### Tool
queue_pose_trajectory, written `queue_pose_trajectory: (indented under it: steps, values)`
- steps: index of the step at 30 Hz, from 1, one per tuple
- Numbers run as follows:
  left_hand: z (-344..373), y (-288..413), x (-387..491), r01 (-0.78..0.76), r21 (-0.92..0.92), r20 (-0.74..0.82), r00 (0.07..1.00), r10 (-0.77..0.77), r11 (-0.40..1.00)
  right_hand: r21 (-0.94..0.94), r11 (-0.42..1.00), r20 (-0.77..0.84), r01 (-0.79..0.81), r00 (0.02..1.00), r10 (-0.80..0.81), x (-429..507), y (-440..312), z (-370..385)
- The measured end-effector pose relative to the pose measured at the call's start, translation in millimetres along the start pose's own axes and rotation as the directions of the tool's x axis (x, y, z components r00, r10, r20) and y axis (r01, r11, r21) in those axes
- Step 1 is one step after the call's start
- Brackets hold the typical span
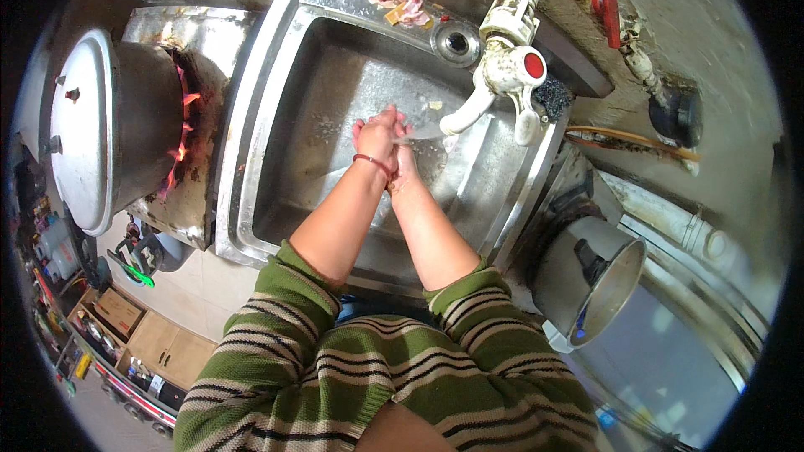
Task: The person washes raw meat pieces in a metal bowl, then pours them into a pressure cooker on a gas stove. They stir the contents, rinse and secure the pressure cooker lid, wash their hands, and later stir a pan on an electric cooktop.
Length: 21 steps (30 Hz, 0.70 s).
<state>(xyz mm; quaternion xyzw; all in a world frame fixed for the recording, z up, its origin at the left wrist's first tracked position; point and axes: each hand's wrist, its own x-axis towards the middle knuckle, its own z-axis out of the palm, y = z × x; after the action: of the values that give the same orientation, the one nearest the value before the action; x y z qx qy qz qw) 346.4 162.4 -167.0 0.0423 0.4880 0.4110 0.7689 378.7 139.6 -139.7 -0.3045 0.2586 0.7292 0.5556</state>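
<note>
Over the steel sink basin (pixel 326 63), my left hand (pixel 375 138), with a red band at the wrist, lies against my right hand (pixel 405 160). Water streams sideways onto both hands from the spout of a white plastic tap (pixel 468 114) on the right. No object shows between the palms, but the hands overlap and hide many of the fingers. Small scraps (pixel 435 105) lie wet on the basin floor beyond my fingertips.
A large lidded aluminium pot (pixel 144 119) stands left over a burner with flames (pixel 182 144) at its base. Pinkish food scraps (pixel 408 9) and a strainer (pixel 456 43) sit on the sink's back ledge. A metal pot (pixel 578 270) is at right.
</note>
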Motion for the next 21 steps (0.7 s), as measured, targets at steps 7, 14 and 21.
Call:
queue_pose_trajectory:
  steps: [7, 14, 21]
  values:
    - [28.0, 21.8, -17.9, -0.480, 0.717, 0.209, 0.840, 0.501, 0.506, -0.156, 0.980, 0.096, -0.122, 0.986, 0.138, -4.7, -1.0, -9.0]
    - [29.0, 52.7, -64.2, -0.701, 0.604, 0.699, 0.695, -0.172, -0.380, -0.998, 0.027, 0.057, 0.065, 0.972, -0.228, 36.8, -16.1, -18.7]
    - [-11.8, 3.4, -29.9, -0.561, 0.828, 0.357, 0.558, 0.749, 0.023, -0.466, 0.881, 0.018, 0.085, 0.996, -0.086, 83.5, -21.0, -21.2]
